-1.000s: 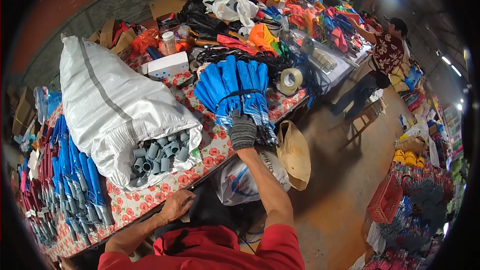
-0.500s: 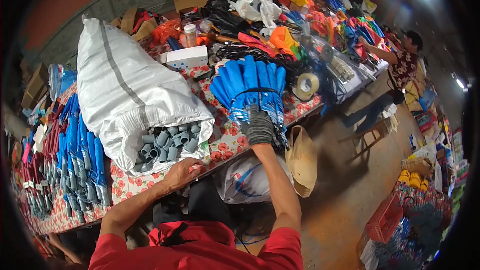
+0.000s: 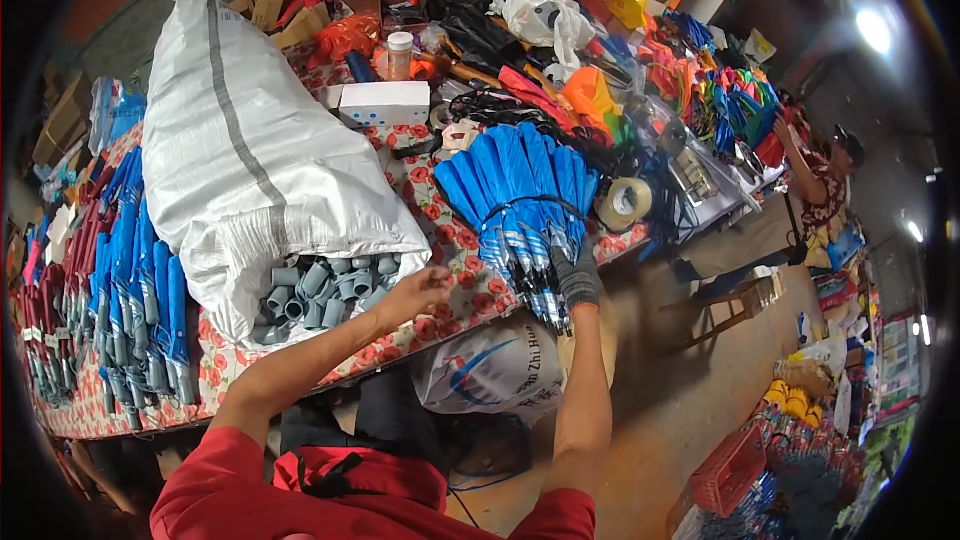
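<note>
A bundle of folded blue umbrellas [image 3: 530, 175] lies on the flowered tablecloth, tied round with a dark band, its silvery rib ends and dark shafts toward me. My right hand [image 3: 577, 278], in a grey knitted glove, grips the bundle at its lower right side; some of its fingers are hidden. Bare and holding nothing, my left hand [image 3: 418, 295] hovers near the table's front edge with loosely bent fingers apart. Just left of it, grey plastic caps [image 3: 322, 290] fill the mouth of a big white woven sack [image 3: 270, 130] lying on the table.
Rows of blue umbrellas [image 3: 125, 250] and maroon umbrellas [image 3: 60, 310] with grey ends lie at the left. Behind the bundle are a white box [image 3: 385, 103] and a tape roll [image 3: 624, 202]. A plastic bag [image 3: 480, 370] is under the table edge. Another person [image 3: 822, 180] works at far right.
My right hand has shifted from the bundle's front to its lower right side. My left hand has lifted off the table edge and moved right, toward the bundle. The view has shifted slightly.
</note>
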